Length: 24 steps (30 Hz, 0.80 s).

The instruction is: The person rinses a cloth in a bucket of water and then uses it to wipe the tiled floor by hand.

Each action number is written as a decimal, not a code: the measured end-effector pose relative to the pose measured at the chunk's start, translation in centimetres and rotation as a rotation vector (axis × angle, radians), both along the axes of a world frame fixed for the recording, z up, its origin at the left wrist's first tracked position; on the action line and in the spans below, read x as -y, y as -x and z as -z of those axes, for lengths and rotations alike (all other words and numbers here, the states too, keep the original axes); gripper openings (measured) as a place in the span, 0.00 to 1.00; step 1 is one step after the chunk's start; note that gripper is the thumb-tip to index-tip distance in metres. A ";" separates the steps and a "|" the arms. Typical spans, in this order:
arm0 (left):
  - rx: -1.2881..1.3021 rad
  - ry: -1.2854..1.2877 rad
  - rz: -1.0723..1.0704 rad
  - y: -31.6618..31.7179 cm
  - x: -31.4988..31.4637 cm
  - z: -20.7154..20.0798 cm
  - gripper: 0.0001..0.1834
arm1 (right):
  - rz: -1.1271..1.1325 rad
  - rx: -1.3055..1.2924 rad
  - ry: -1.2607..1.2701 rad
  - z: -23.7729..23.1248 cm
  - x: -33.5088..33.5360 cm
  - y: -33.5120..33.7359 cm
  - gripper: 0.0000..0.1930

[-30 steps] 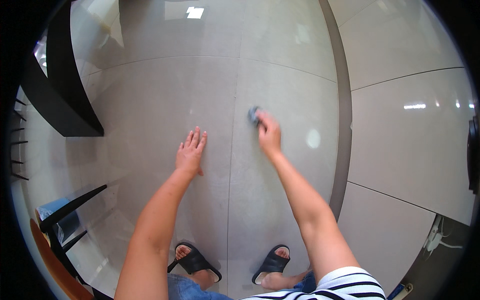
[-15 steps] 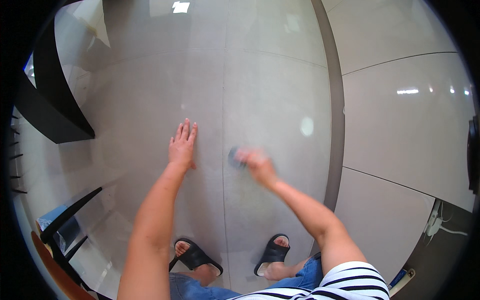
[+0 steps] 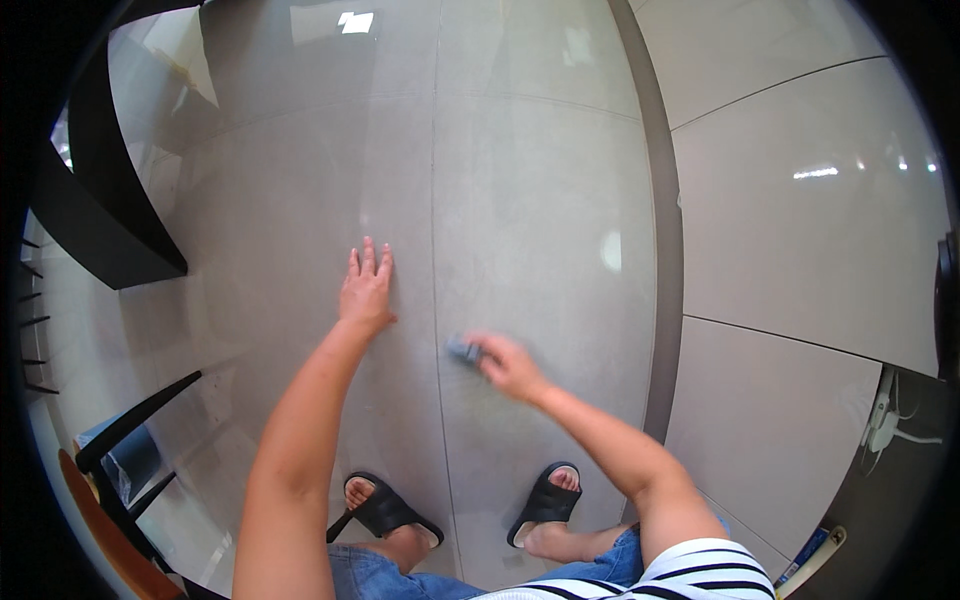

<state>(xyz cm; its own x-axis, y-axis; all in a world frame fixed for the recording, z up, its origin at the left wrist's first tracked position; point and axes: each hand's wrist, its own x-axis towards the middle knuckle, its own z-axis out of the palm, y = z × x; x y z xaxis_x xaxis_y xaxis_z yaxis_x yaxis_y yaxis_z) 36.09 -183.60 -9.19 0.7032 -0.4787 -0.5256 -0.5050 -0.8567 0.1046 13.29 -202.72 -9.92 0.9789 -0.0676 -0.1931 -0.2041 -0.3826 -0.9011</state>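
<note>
Fingers spread, my left hand [image 3: 367, 293] lies palm down on the glossy grey tiled floor [image 3: 540, 200], holding nothing. To its right and a little nearer to me, my right hand [image 3: 510, 366] is closed on a small blue-grey block [image 3: 464, 350]. The block sits low at the floor, just right of a tile joint [image 3: 436, 250]. Its far end pokes out past my fingertips on the left; the rest is hidden in the grip. Slight blur keeps me from telling whether it is a sponge or a brush.
My black sandals [image 3: 390, 510] are planted below my hands. A black angular furniture base [image 3: 110, 220] stands at left, with a black-legged chair [image 3: 130, 450] nearer. Along the right runs a grey baseboard strip [image 3: 668, 220] under smooth panels [image 3: 790, 230]; white cables [image 3: 884, 432] hang lower right.
My right hand has drawn the block back toward me and slightly left. The left hand stays flat in nearly the same spot, its fingers a bit more spread.
</note>
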 end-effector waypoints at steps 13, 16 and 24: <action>-0.062 -0.123 -0.054 1.9 2.6 -1.8 0.74 | 0.033 0.167 0.751 -3.2 7.8 -3.3 0.25; -0.054 -0.105 -0.042 1.9 2.7 -1.4 0.75 | 0.062 0.148 0.661 -1.0 9.9 -4.2 0.25; -0.071 -0.031 -0.033 2.2 3.9 -1.5 0.76 | 0.353 0.354 0.678 1.8 10.1 -16.2 0.26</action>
<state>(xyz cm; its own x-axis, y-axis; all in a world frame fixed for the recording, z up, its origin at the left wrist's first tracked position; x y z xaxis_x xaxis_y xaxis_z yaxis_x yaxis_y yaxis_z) 33.90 -187.48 -7.65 0.6788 -0.4389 -0.5887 -0.4689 -0.8760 0.1125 29.53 -212.81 -11.72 0.8737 -0.3717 0.3139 -0.1620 -0.8307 -0.5327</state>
